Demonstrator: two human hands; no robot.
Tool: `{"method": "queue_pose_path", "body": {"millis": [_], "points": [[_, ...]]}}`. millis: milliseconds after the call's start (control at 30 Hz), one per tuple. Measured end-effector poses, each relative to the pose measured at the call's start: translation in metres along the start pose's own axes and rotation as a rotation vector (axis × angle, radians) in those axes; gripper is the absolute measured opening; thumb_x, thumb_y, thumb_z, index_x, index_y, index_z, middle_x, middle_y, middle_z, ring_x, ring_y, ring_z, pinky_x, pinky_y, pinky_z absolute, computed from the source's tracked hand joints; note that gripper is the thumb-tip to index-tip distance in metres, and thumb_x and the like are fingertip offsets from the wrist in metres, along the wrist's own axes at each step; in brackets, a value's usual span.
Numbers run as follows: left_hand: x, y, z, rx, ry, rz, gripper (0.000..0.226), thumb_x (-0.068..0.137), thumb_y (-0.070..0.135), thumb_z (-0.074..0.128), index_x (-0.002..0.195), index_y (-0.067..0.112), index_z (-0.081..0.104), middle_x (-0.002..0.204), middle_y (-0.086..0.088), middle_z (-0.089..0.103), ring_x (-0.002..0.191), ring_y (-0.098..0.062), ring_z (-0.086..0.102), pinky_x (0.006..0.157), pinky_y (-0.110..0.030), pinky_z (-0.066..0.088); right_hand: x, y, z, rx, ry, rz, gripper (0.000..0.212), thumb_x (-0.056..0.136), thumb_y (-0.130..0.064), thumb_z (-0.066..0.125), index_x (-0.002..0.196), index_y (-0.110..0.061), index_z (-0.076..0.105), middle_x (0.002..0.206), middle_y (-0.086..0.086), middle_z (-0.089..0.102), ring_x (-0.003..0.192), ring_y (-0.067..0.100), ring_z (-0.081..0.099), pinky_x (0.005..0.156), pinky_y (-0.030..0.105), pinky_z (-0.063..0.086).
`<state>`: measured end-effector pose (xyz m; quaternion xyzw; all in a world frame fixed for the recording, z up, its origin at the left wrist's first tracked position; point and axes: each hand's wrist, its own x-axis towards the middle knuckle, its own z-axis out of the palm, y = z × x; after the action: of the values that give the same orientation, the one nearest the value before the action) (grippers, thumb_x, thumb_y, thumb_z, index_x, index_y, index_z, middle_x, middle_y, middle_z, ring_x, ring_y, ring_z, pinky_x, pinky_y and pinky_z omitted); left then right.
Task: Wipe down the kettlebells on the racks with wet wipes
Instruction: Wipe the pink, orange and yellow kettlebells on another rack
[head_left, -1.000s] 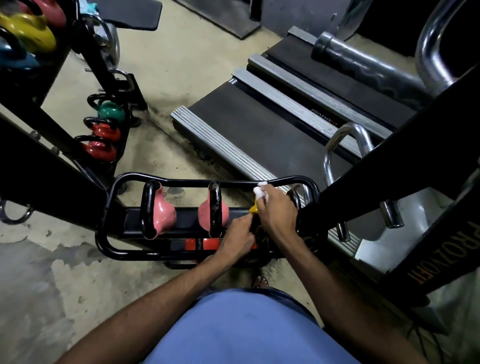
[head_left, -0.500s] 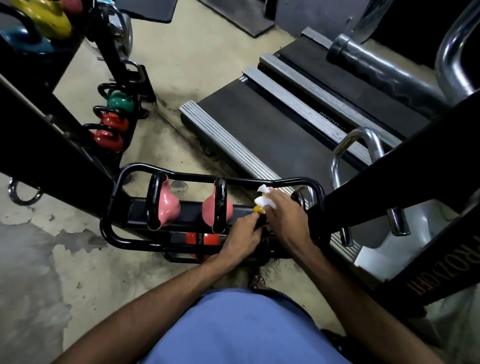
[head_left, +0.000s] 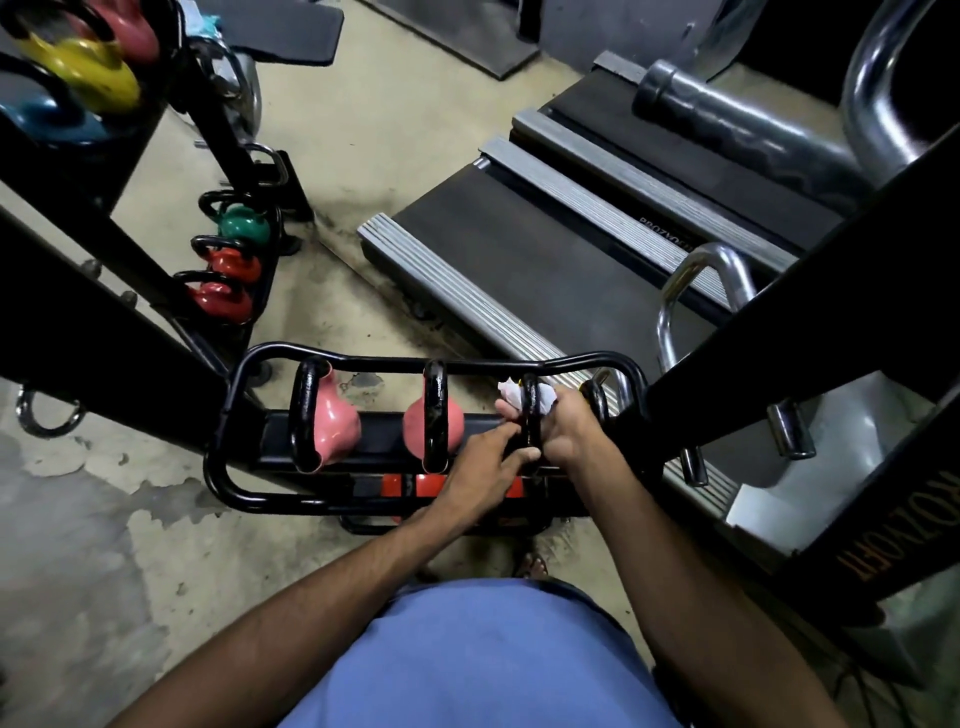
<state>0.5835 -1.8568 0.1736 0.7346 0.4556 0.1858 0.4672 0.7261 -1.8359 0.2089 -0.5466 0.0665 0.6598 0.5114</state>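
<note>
Sitting in rack (head_left: 227, 415), kettlebell handle (head_left: 531, 408): left hand (head_left: 483, 465) pinches it, right hand (head_left: 571, 431) clutches wipe (head_left: 510, 393).

Two pink kettlebells (head_left: 335, 423) stand upright on the black rack (head_left: 291, 503). A crumpled white wipe (head_left: 510, 393) bunches round the black handle of the third kettlebell (head_left: 531, 415).

On our black tube rack (head_left: 224, 457) a pink kettlebell (head_left: 336, 428) sits at the left, a second pink kettlebell (head_left: 414, 426) beside it, a third kettlebell (head_left: 531, 399) further right; the rack stands on the stained concrete floor (head_left: 93, 561)
</note>
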Motion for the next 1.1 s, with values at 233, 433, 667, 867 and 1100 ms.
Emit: {"method": "queue_pose_path", "body": {"millis": [233, 433, 667, 867, 1100], "points": [[0.001, -0.005, 0.003, 0.005, -0.002, -0.022, 0.026, 0.092, 0.022, 0.059, 0.115, 0.014, 0.069, 0.104, -0.004, 0.077, 0.099, -0.02, 0.073, 0.085, -0.04, 0.057, -0.029, 0.033, -0.022, -1.339, 0.422, -0.923, 0.021, 0.097, -0.035, 0.053, 0.097, -0.021, 0.069, 0.089, 0.004, 0.072, 0.079, 0.03, 0.065, 0.068, 0.038, 0.053], [-0.002, -0.008, 0.009, -0.043, 0.08, 0.01, 0.011, 0.097, 0.013, 0.066, 0.105, 0.008, 0.072, 0.1, -0.005, 0.077, 0.091, -0.014, 0.07, 0.075, -0.025, 0.051, -0.046, 0.039, -0.036, -1.927, 0.336, -1.123, 0.035, 0.101, -0.043, 0.035, 0.12, -0.032, 0.063, 0.125, -0.003, 0.064, 0.094, 0.025, 0.07, 0.064, 0.036, 0.056], [-0.01, -0.02, 0.008, -0.082, -0.007, 0.084, 0.035, 0.081, 0.021, 0.081, 0.115, 0.012, 0.077, 0.126, 0.001, 0.066, 0.117, -0.007, 0.059, 0.103, -0.017, 0.043, -0.054, 0.043, -0.035, -0.928, 0.316, -0.738, 0.017, 0.095, -0.029, 0.054, 0.1, -0.022, 0.068, 0.088, -0.002, 0.073, 0.082, 0.022, 0.067, 0.073, 0.039, 0.053], [-0.008, -0.019, 0.007, -0.1, -0.005, 0.059, 0.023, 0.081, 0.012, 0.083, 0.104, 0.007, 0.078, 0.101, 0.005, 0.062, 0.096, -0.003, 0.059, 0.087, -0.013, 0.044, -0.015, 0.017, -0.011, -0.278, 0.115, -0.092, 0.032, 0.089, -0.011, 0.044, 0.095, 0.002, 0.073, 0.076, 0.013, 0.069, 0.06, 0.021, 0.058, 0.049, 0.026, 0.049], [-0.008, -0.025, 0.01, -0.097, 0.0, 0.041, 0.027, 0.079, 0.016, 0.085, 0.104, 0.008, 0.079, 0.113, -0.001, 0.069, 0.106, -0.013, 0.065, 0.096, -0.036, 0.051, -0.026, 0.032, -0.018, -0.616, 0.311, -0.621, 0.017, 0.09, -0.028, 0.06, 0.085, -0.013, 0.067, 0.083, 0.008, 0.076, 0.071, 0.021, 0.064, 0.069, 0.036, 0.049]]}}
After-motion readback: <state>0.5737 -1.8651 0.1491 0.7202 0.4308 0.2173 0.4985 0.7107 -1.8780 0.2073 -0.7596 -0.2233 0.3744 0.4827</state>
